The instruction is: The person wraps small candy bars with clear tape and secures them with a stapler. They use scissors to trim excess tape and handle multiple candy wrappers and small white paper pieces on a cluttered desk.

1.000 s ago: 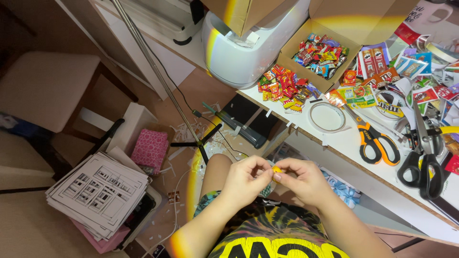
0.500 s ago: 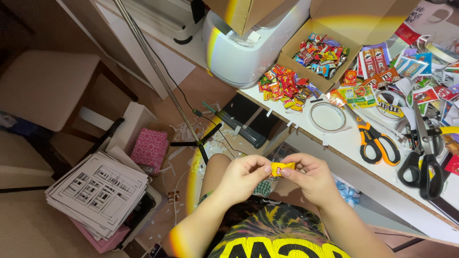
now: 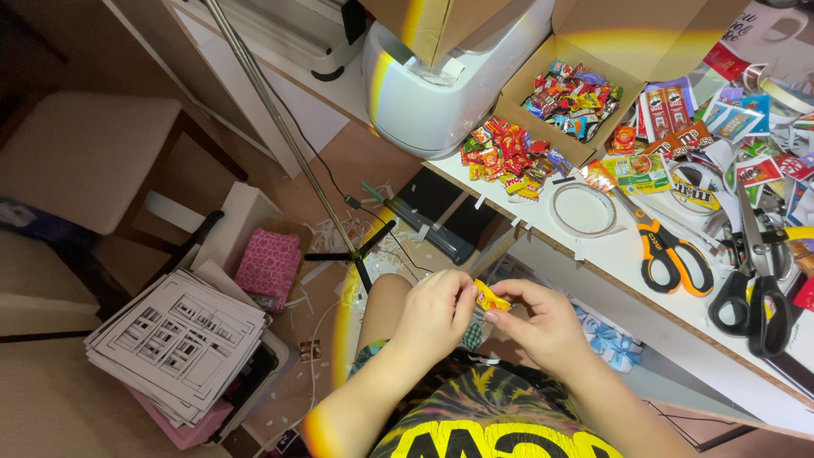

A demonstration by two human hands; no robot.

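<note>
yellow wrapper (image 3: pixel 490 297) | orange-handled scissors (image 3: pixel 670 254) | pink patterned box (image 3: pixel 268 267)

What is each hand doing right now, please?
Left hand: closed, pinching one end of the small yellow wrapper.
Right hand: closed, pinching the wrapper's other end.

The small yellow sweet packet (image 3: pixel 490 298) was a flat wrapped piece, bright yellow with a touch of red at one end. It was held in the air above the person's lap, below the edge of the tabletop, tilted — its upper end toward the left hand (image 3: pixel 434 315), its lower end toward the right hand (image 3: pixel 543 326). Fingertips of both hands pinched it from either side, covering part of it; whether the wrapper was torn could not be told.
</note>
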